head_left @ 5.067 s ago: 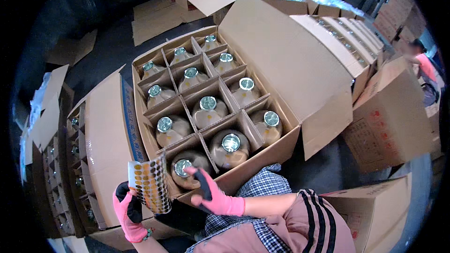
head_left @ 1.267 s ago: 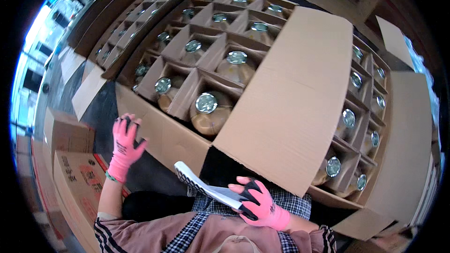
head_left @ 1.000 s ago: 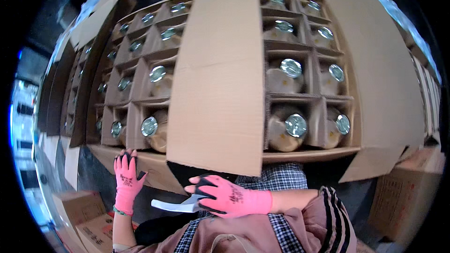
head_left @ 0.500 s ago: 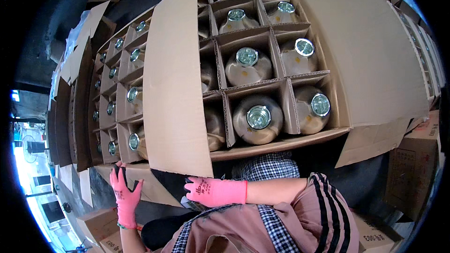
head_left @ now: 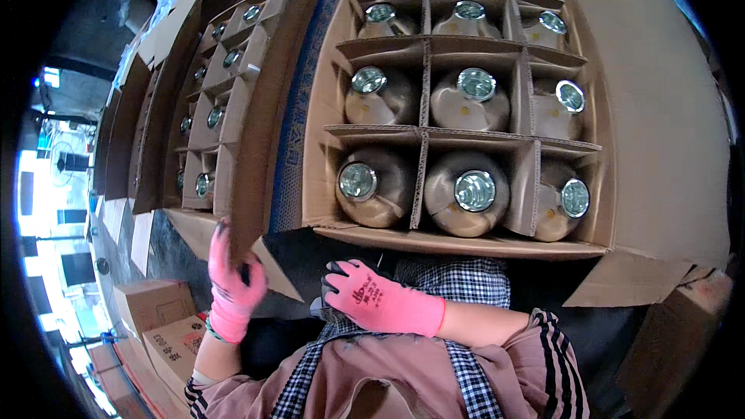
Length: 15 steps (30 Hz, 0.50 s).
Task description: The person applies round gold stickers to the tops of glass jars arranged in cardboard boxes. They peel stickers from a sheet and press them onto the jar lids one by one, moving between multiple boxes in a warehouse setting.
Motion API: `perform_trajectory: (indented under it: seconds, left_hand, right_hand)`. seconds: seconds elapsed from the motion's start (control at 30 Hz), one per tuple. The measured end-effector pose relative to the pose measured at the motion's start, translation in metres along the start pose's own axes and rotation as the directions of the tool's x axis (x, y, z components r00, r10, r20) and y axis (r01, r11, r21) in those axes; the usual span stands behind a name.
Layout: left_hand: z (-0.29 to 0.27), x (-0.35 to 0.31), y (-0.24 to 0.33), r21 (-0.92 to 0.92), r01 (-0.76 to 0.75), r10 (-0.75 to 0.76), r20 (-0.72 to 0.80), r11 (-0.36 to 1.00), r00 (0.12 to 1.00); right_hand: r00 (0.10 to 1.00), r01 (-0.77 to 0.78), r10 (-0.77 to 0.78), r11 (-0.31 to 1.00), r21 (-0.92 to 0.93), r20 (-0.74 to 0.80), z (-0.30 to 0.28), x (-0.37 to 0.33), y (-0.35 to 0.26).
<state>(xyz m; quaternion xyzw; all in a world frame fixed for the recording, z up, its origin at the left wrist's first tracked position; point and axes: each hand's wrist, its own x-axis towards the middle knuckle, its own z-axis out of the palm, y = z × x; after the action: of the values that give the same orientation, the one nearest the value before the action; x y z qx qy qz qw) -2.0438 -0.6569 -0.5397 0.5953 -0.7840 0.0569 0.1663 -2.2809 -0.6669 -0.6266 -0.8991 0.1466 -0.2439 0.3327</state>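
Observation:
My left hand [head_left: 239, 287], in a pink glove with dark palm and fingertips, grips the lower end of an upright cardboard flap [head_left: 268, 124]. Its fingers are on the flap's left and the thumb on its right. My right hand [head_left: 380, 295], gloved alike, hovers in front of the carton's near edge with loosely bent, parted fingers and nothing visible in them. Before me stands the open cardboard carton [head_left: 458, 240], split by cardboard dividers [head_left: 423, 178]. Large round glass bottles [head_left: 466, 194] with clear greenish rims sit in its cells, one to a cell.
Left of the flap is another open carton [head_left: 190, 209] of bottles, with a blue patterned surface [head_left: 295, 116] in the gap. A wide flap [head_left: 667, 132] spreads out on the right. Closed cartons [head_left: 174, 345] are stacked at lower left; a fan [head_left: 66, 163] stands beyond.
The flap that covered the carton's left column has swung up and left, uncovering those bottles. My left hand has closed on it; my right hand has come away from it, shifting right.

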Motion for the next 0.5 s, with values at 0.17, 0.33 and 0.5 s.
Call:
perform_trajectory:
  seconds: [0.17,0.33,0.5]
  left_hand:
    - [-0.004,-0.012,-0.024,-0.235,0.564,-0.609,-0.230,0.792,0.759]
    - [0.003,-0.012,-0.054,-0.729,0.410,-0.681,-0.104,0.548,0.725]
    - [0.013,-0.018,-0.063,-0.850,0.365,-0.742,-0.044,0.379,0.668]
  right_hand:
    - [1.000,-0.013,0.014,0.999,0.049,-0.020,-0.001,0.005,0.001]
    - [0.998,-0.023,0.020,0.998,0.057,0.056,-0.004,0.003,0.000]
    - [0.999,-0.031,0.029,0.996,0.078,0.027,0.001,0.002,0.002]
